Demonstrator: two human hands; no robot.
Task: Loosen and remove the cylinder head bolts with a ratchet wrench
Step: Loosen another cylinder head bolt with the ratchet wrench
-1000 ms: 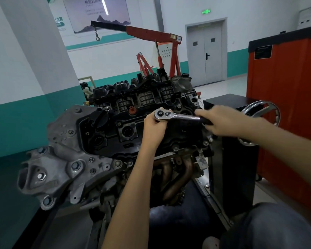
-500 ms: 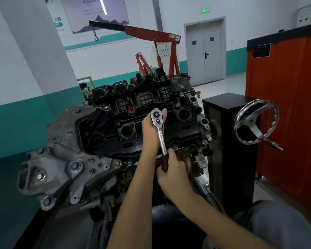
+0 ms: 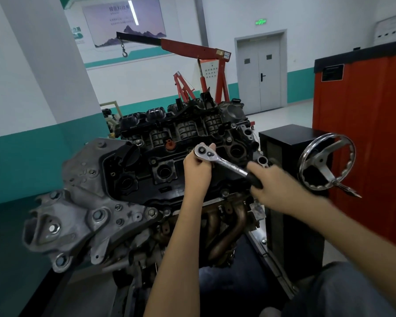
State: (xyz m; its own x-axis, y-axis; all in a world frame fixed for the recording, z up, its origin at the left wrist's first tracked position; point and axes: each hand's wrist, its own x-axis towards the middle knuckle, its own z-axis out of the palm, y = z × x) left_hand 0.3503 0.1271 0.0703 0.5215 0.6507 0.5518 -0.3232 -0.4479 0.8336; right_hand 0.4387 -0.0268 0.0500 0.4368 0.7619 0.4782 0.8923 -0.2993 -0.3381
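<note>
Loosening stroke in hand. My left hand (image 3: 196,171) cups the ratchet wrench (image 3: 224,164) head, seated over a hidden bolt atop the cylinder head (image 3: 144,167). My right hand (image 3: 276,189) wraps its fingers round the black handle. Next, I judge: swing the handle, keeping the head square.

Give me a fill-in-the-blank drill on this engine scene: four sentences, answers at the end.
1. The left hand holds the ____ of the ratchet wrench on top of the engine.
2. The right hand grips the wrench's black ____.
3. The spoked handwheel stands on the ____ side of the engine.
4. The mast of the engine crane behind the engine is painted ____.

Missing words: head; handle; right; red.
</note>
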